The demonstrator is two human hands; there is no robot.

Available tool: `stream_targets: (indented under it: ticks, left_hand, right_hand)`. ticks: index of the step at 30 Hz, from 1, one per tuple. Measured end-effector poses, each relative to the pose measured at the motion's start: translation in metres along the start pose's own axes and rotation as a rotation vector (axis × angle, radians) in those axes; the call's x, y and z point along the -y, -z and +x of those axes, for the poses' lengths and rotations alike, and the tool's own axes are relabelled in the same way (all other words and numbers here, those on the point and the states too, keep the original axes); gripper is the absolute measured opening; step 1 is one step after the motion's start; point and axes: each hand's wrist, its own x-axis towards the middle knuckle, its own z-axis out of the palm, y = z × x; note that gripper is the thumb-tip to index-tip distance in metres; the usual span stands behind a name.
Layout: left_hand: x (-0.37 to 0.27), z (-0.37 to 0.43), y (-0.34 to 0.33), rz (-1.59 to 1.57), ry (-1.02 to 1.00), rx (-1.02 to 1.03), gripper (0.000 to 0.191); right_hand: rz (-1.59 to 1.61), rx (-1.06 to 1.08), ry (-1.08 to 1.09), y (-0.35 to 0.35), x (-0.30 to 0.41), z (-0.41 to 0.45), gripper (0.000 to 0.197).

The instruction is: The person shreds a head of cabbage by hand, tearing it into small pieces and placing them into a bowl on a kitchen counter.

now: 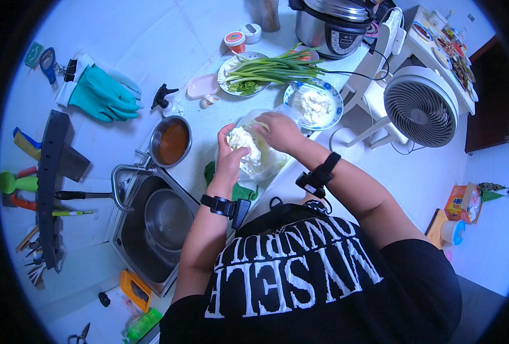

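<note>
My left hand [228, 161] grips a white, lumpy piece of food [243, 146], thumb across its front; its exact kind is hard to tell. Beneath and around it lies a clear plastic bag [276, 165] with pale green pieces inside. My right hand [280, 131] is over the bag, just right of the white piece, fingers bent. Whether those fingers pinch anything is hidden. Beyond the right hand, a blue-patterned bowl [338, 105] holds similar white food [313, 105]. A green cloth [243, 192] lies partly under the left wrist.
Scallions [271, 69] lie across a plate [223, 84] at the back, near a pressure cooker [340, 34]. On the left are a steel bowl of brown liquid [175, 144] and a sink [132, 241] with a faucet [116, 185]. A fan [422, 107] stands right.
</note>
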Motion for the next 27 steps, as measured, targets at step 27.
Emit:
stream_targets:
  ticks: [27]
  left_hand:
    - [0.038, 0.025, -0.011, 0.707, -0.092, -0.341, 0.031]
  right_hand:
    - [0.827, 0.05, -0.619, -0.034, 0.035, -0.025, 0.041]
